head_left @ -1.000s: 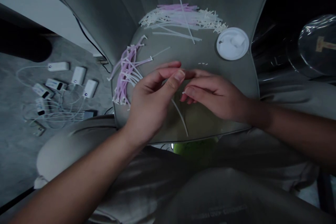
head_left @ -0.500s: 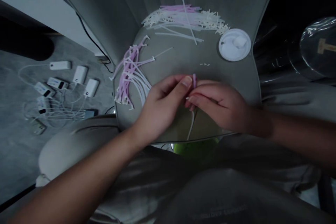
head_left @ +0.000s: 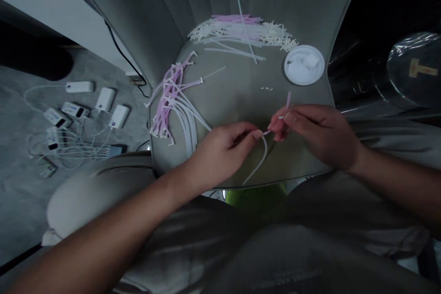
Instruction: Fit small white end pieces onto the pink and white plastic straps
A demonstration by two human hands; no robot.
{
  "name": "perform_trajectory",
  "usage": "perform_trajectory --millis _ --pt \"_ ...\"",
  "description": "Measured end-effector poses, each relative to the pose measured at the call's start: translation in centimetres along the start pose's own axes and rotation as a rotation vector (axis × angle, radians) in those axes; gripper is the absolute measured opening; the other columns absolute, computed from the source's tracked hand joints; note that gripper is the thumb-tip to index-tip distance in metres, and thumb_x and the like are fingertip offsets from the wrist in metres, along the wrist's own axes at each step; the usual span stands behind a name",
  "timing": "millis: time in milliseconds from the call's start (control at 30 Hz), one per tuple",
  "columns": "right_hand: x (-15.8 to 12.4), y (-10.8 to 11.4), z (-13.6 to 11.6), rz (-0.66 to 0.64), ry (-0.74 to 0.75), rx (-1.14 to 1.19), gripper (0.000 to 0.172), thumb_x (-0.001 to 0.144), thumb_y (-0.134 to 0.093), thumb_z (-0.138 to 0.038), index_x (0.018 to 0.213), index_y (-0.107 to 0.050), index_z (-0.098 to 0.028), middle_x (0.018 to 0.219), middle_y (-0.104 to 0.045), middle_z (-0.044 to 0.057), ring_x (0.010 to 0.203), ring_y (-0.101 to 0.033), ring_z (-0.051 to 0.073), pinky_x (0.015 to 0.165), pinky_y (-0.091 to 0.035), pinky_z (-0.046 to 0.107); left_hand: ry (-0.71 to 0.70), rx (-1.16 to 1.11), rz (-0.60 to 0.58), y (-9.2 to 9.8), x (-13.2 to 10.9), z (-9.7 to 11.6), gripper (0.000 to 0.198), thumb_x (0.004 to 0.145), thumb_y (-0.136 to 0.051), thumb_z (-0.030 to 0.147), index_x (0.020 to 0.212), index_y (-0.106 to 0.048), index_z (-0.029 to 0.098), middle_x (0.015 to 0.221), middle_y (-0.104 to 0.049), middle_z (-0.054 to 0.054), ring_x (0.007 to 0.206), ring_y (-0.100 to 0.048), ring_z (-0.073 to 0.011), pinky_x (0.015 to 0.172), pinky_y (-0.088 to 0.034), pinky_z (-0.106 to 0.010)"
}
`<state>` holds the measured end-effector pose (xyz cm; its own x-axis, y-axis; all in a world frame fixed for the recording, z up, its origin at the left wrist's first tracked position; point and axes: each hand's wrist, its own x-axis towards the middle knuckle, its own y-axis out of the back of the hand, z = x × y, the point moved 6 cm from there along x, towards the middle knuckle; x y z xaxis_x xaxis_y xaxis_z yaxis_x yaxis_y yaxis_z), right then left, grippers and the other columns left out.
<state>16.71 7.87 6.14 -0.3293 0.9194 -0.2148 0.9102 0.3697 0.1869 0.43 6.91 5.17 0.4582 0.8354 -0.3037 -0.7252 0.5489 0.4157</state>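
Note:
My left hand (head_left: 222, 149) pinches the head end of a white cable tie (head_left: 259, 165) whose tail curves down toward the near edge of the grey seat (head_left: 241, 96). A few centimetres to the right, my right hand (head_left: 315, 131) pinches a short pink tie (head_left: 287, 100) that sticks up from its fingertips. The two ties seem to meet between the hands. A fanned bundle of pink and white ties (head_left: 174, 101) lies left of my left hand.
A larger heap of white and pink ties (head_left: 241, 32) lies at the back of the seat, beside a white round lid (head_left: 304, 65). Several white chargers with cables (head_left: 79, 110) lie on the floor at left. A clear plastic-wrapped object (head_left: 413, 71) sits at right.
My hands have moved toward me and drawn apart, the right one sliding to the right. The pink tie now stands up from the right fingers, and the white tie's tail curves more.

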Motion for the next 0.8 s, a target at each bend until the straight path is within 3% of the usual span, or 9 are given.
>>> perform_trajectory --millis 367,667,800 --pt "-0.5 0.8 5.7 0.058 -0.261 0.224 0.032 0.088 -0.060 -0.046 0.077 -0.072 -0.018 0.070 -0.068 0.003 0.065 -0.062 0.012 0.062 -0.050 0.025 0.127 0.127 -0.212 -1.3 1.0 -2.2 0.036 0.095 -0.041 0.046 0.097 -0.068 0.022 0.085 -0.068 0.000 0.076 -0.061 -0.0146 0.069 -0.043 -0.026" --pt "-0.3 0.7 4.8 0.077 -0.266 0.151 0.033 0.087 -0.059 -0.046 0.075 -0.071 -0.018 0.070 -0.068 0.004 0.066 -0.063 0.013 0.063 -0.051 0.027 0.132 0.138 -0.214 -0.4 0.9 -1.7 0.034 0.094 -0.043 0.043 0.103 -0.068 0.022 0.091 -0.070 0.000 0.076 -0.060 -0.0138 0.069 -0.042 -0.025" --pt "-0.2 0.1 3.5 0.000 -0.193 0.077 0.034 0.090 -0.056 -0.046 0.077 -0.071 -0.018 0.072 -0.069 0.002 0.068 -0.063 0.012 0.066 -0.051 0.026 0.132 0.077 -0.238 -0.4 0.7 -1.5 0.034 0.092 -0.045 0.043 0.102 -0.069 0.022 0.088 -0.070 -0.001 0.077 -0.060 -0.0150 0.067 -0.043 -0.024"
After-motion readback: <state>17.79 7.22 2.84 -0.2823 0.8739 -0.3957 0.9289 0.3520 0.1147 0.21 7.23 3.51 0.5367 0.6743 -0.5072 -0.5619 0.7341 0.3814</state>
